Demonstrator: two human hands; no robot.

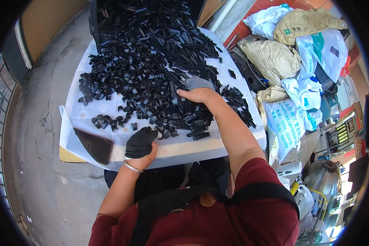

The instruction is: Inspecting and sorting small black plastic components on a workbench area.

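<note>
A large heap of small black plastic parts (151, 61) covers most of the white-sheeted table (168, 151). Some are short curved pieces (129, 82), others long narrow strips (197, 45). My right hand (199, 90), its fingers covered in grey, reaches onto the strips in the middle of the heap. Its thumb stands apart from the fingers, whose tips are partly hidden. Near the table's front edge my left hand (141, 145), in a black finger covering, is curled closed beside a few loose curved pieces (168, 133). What it holds, if anything, stays hidden.
A dark phone (95, 145) lies at the table's front left corner. Behind the heap is a tipped black bin (95, 26). Stuffed white and tan sacks (270, 55) crowd the right side. A smaller group of black strips (238, 104) lies right of my right forearm.
</note>
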